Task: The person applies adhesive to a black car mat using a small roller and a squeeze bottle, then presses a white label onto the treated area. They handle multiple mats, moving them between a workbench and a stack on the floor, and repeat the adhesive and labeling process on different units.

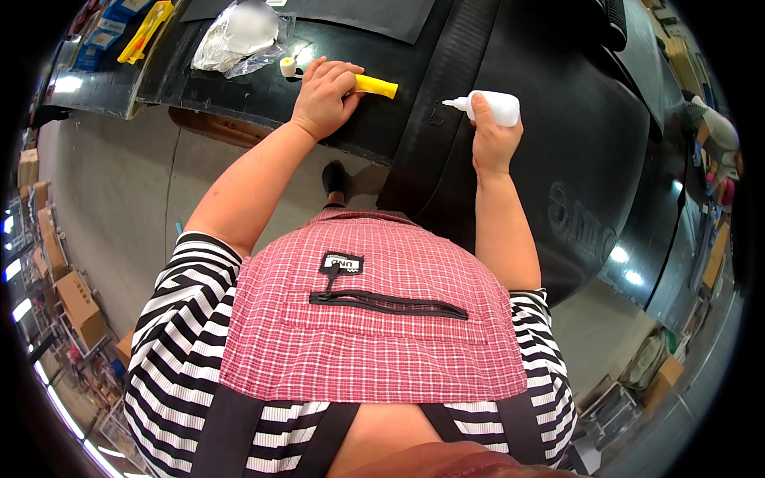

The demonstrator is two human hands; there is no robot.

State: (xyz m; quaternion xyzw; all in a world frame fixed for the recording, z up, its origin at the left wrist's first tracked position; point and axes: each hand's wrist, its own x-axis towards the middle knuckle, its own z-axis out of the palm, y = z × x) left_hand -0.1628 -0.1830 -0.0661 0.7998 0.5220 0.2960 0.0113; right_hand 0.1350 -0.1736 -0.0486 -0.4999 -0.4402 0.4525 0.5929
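Observation:
In my left hand (pixel 323 97) is a small hand roller, its yellow handle (pixel 377 86) sticking out to the right. The pale roller head (pixel 288 67) with a yellow centre shows beyond my fingers on the other side; my hand hides the middle part. My right hand (pixel 496 139) is closed around a white squeeze bottle (pixel 502 108), tipped on its side with the thin nozzle pointing left. The nozzle tip is over a dark, ribbed band (pixel 450 80) along a large black sheet (pixel 558 135). A small dark outline shows on the band near the tip.
A clear plastic bag with white material (pixel 227 44) lies on the black table (pixel 239 94). Farther left are a yellow tool (pixel 146 32) and blue boxes (pixel 103 36). A dark flat panel (pixel 374 16) lies at the back. Another person (pixel 717 131) stands at far right.

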